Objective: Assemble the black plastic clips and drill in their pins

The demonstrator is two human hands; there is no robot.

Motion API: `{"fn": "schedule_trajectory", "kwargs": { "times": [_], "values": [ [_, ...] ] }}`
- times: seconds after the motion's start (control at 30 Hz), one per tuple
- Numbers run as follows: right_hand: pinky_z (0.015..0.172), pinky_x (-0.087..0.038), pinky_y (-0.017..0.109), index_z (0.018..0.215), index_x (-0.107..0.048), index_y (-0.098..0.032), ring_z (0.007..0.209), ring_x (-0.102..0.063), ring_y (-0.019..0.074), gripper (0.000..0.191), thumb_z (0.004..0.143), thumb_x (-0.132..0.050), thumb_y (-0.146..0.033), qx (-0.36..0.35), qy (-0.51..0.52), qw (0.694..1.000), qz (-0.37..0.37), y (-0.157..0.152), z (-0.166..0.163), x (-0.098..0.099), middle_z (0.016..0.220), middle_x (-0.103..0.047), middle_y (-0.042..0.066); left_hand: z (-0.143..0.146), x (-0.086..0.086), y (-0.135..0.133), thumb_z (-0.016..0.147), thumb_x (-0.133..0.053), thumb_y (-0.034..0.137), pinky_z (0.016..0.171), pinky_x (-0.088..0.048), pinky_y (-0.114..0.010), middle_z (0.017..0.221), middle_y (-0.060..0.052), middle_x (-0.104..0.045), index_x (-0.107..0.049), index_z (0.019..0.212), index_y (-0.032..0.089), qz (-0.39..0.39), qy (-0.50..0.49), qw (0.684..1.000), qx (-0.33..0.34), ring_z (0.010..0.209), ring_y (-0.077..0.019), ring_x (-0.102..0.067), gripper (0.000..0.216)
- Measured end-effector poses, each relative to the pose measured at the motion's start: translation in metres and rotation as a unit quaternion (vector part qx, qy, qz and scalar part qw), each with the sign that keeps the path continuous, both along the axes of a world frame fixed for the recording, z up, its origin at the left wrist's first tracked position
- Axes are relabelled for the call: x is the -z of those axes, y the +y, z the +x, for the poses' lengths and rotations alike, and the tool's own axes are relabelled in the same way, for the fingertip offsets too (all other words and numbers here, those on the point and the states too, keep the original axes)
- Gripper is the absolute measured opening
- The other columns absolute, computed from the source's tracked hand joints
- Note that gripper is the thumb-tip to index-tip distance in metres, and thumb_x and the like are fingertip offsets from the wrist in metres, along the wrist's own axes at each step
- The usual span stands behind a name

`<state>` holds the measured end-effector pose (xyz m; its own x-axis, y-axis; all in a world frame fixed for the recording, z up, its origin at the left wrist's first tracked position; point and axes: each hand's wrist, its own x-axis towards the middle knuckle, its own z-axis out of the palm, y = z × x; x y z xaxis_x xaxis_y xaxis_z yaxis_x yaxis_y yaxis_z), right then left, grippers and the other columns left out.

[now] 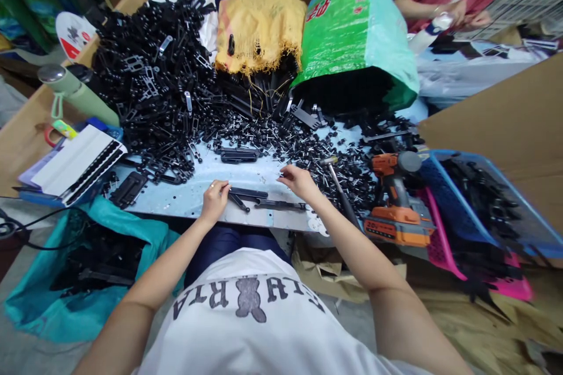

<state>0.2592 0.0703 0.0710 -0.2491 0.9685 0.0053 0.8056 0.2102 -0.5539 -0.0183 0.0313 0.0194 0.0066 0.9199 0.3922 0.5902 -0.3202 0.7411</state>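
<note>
My left hand is closed at the near edge of the table, thumb and fingers pinching the left end of a flat black plastic bar. A shorter black piece slants out below that bar. Another long black part lies to the right along the edge. Above it, my right hand is raised with its fingertips pinched together; whatever is between them is too small to name. Beyond the hands, a few black bars lie together on the light blue tabletop.
Small black pins are scattered before a heap of black parts. A hammer and an orange cordless drill lie right. Behind stand a yellow sack and a green bag. A co-worker's hands show top right.
</note>
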Motion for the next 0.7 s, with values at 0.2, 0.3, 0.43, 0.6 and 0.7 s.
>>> {"fn": "schedule_trajectory", "kwargs": {
  "times": [0.2, 0.3, 0.43, 0.6, 0.7],
  "values": [
    [0.066, -0.045, 0.023, 0.089, -0.064, -0.015, 0.069, -0.061, 0.013, 0.015, 0.076, -0.063, -0.023, -0.052, 0.051, 0.995, -0.067, -0.018, -0.017, -0.008, 0.076, -0.067, 0.002, 0.003, 0.004, -0.005, 0.089, -0.045, 0.029, 0.074, -0.051, -0.031, 0.086, -0.008, -0.065, -0.06, 0.09, 0.017, 0.039, 0.044, 0.998, -0.019, 0.084, -0.0172, -0.063, 0.019],
    [0.066, -0.044, 0.022, 0.085, -0.064, -0.015, 0.068, -0.061, 0.0129, 0.011, 0.078, -0.062, -0.022, -0.079, 0.023, 0.994, -0.077, -0.02, -0.02, -0.012, 0.074, -0.066, 0.002, 0.002, 0.006, -0.008, 0.089, -0.046, 0.027, 0.081, -0.048, -0.038, 0.096, -0.01, -0.067, -0.063, 0.094, 0.018, 0.042, 0.128, 0.991, 0.008, 0.095, -0.0214, -0.062, 0.02],
    [0.073, -0.043, 0.023, 0.086, -0.065, -0.014, 0.08, -0.061, 0.0152, 0.01, 0.081, -0.056, -0.017, -0.129, -0.085, 0.986, -0.065, -0.021, -0.031, -0.024, 0.085, -0.066, 0.007, -0.004, 0.006, -0.008, 0.089, -0.043, 0.023, 0.08, -0.044, -0.042, 0.1, -0.013, -0.067, -0.063, 0.102, 0.019, 0.035, 0.23, 0.971, 0.049, 0.1, -0.0258, -0.06, 0.024],
    [0.069, -0.042, 0.024, 0.089, -0.063, -0.012, 0.08, -0.062, 0.0172, 0.02, 0.086, -0.044, -0.009, -0.195, -0.257, 0.945, -0.057, -0.028, -0.051, -0.029, 0.09, -0.064, 0.011, -0.01, 0.01, -0.005, 0.089, -0.042, 0.022, 0.081, -0.042, -0.042, 0.099, -0.012, -0.068, -0.062, 0.106, 0.019, 0.045, 0.238, 0.967, 0.078, 0.098, -0.0246, -0.061, 0.026],
    [0.068, -0.043, 0.024, 0.092, -0.062, -0.012, 0.079, -0.062, 0.0173, 0.022, 0.089, -0.041, -0.011, -0.188, -0.249, 0.949, -0.035, -0.035, -0.049, -0.01, 0.088, -0.064, 0.012, -0.008, 0.011, -0.005, 0.089, -0.043, 0.024, 0.086, -0.04, -0.044, 0.103, -0.014, -0.066, -0.061, 0.107, 0.019, 0.053, 0.238, 0.967, 0.071, 0.104, -0.0269, -0.058, 0.027]
  ]
}}
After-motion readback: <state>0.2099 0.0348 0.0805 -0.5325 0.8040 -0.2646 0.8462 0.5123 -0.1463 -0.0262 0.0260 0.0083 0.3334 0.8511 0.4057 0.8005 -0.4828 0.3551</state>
